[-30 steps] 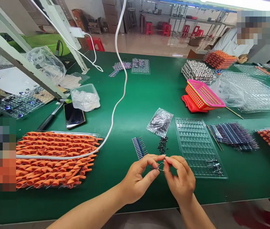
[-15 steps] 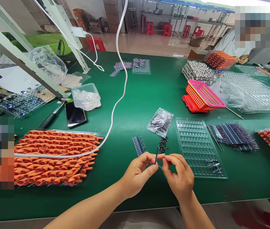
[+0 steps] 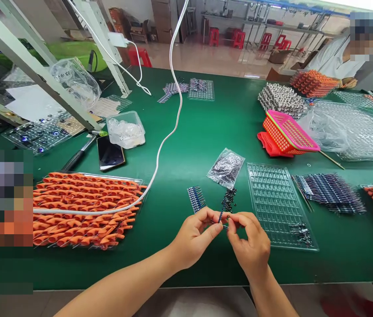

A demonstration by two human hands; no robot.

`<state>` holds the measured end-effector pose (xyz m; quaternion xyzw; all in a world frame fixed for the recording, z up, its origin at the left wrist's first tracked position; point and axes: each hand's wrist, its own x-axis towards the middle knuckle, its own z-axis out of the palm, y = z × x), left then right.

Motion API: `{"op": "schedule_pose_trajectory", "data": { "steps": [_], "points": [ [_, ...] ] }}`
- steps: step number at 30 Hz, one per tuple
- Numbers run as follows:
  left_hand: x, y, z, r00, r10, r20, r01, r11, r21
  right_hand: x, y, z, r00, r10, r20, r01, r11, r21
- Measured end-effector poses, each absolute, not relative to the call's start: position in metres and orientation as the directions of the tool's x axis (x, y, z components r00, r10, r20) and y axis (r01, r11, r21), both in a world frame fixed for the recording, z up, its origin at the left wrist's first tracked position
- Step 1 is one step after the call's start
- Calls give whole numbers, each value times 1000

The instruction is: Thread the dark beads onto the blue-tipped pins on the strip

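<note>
So yeah, left hand (image 3: 193, 237) pinches a thin blue strip (image 3: 221, 216) aimed at the black beads (image 3: 229, 199), right hand (image 3: 251, 240) pinching a tiny dark bit (image 3: 228, 216) alongside.

The tabletop (image 3: 189, 154) leaves passage between two obstacles, cable (image 3: 157, 162) and bag (image 3: 226, 167).

Left hand (image 3: 195, 235): bare, thumb and forefinger in a pinch. Right hand (image 3: 252, 242): bare, just right of the left hand, fingers curled, thumb and forefinger tips close together. Left forearm (image 3: 123, 281): bare, slanting up to the left hand. Right forearm (image 3: 271, 293): bare, steeper, below and right of the left hand.
</note>
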<state>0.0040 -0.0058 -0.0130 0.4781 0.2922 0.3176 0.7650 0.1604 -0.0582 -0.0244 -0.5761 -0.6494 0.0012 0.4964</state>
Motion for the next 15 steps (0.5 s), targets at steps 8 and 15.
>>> {"op": "schedule_pose_trajectory", "data": {
  "steps": [8,15],
  "points": [
    [0,-6,-11,605,795,-40,-52,90,995,163,-59,-23,86,718,691,817,347,-462],
    [-1,-6,-5,603,795,65,12,-91,996,163,-59,-24,86,704,705,837,332,-435]
  ]
}}
